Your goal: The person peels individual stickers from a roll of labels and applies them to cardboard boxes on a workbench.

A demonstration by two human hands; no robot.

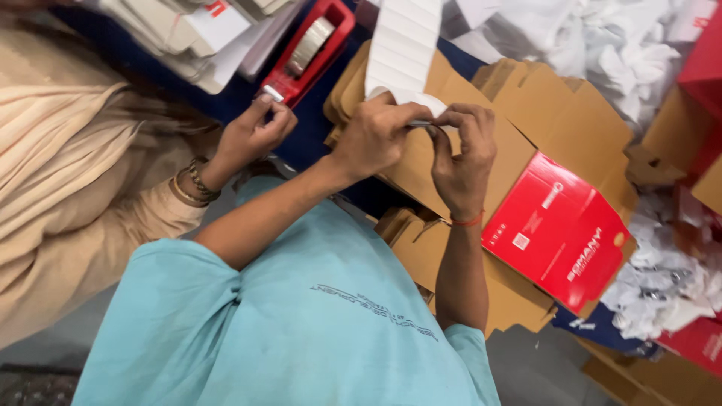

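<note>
White label strip [402,45] pinched by both hands' fingers [444,124] over flat cardboard box [451,162]; a co-worker's hand [252,135] touches the red tape dispenser [308,49]

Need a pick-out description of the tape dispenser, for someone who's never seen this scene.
Start at the strip of dark blue surface running between the brown cardboard flats and the pale card stack at top left. The tape dispenser lies on it, just above a co-worker's hand. It is the only red plastic frame holding a tape roll.

White label strip [402,45], long, ribbed, hanging from top, lower end curled against flat brown cardboard box [481,143].
</note>
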